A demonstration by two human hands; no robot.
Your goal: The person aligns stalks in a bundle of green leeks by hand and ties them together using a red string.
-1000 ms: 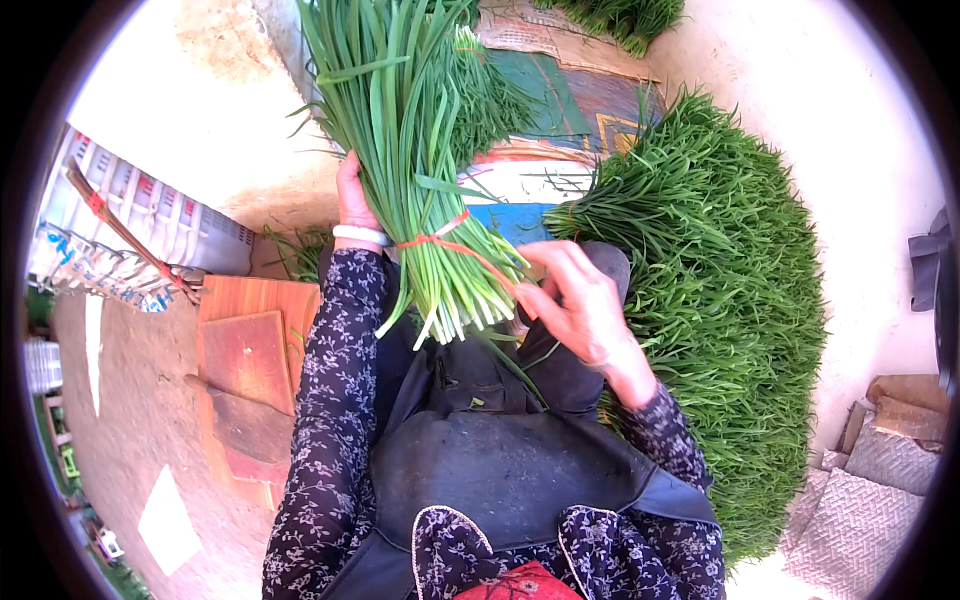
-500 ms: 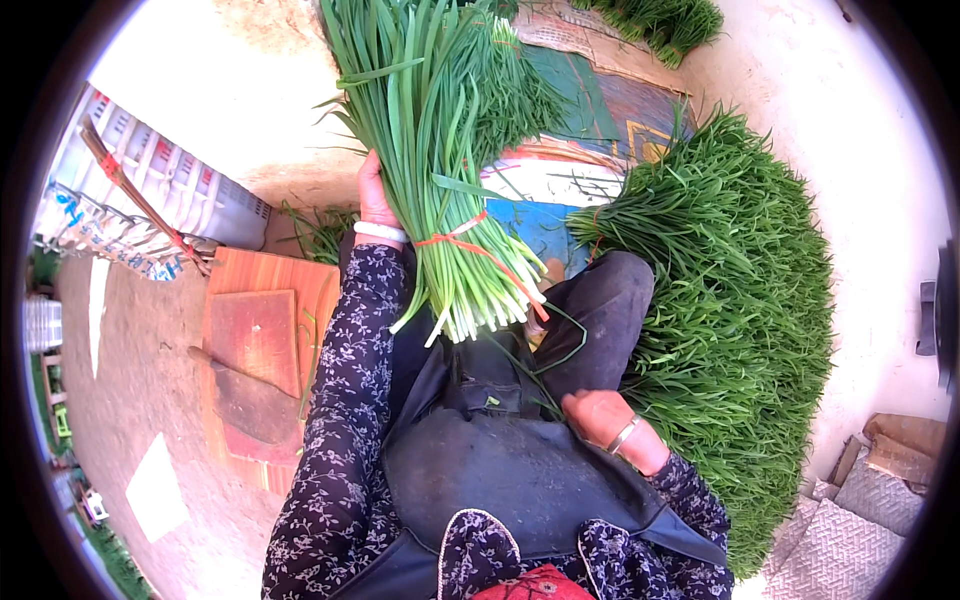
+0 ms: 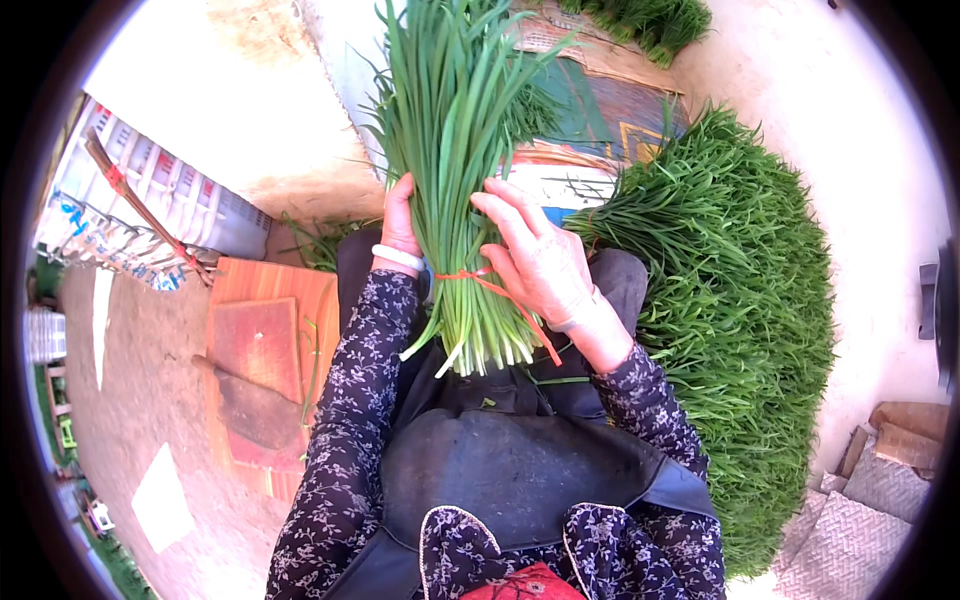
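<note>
A bunch of garlic chives (image 3: 455,190), bound by a red tie (image 3: 462,274), is upright in front of me with its pale cut ends toward my lap. My left hand (image 3: 400,222) is closed round its left side; the fingers behind the leaves are hidden. On the other side my right hand (image 3: 535,250) has its fingers spread, the fingertips at the leaves just above the tie. A loose red end of the tie hangs down past the stems below that hand.
A big heap of tied chives (image 3: 740,320) stands along my right. On my left a wooden board (image 3: 230,290) carries a reddish chopping board (image 3: 265,345) and a cleaver (image 3: 250,405). Stacked white crates (image 3: 190,200) are behind it. More chives (image 3: 650,25) lie at the far end.
My right hand has risen from my lap to the bunch's right side. The bunch has turned more upright and shifted slightly nearer. A loose green leaf near my right hand has dropped to my lap.
</note>
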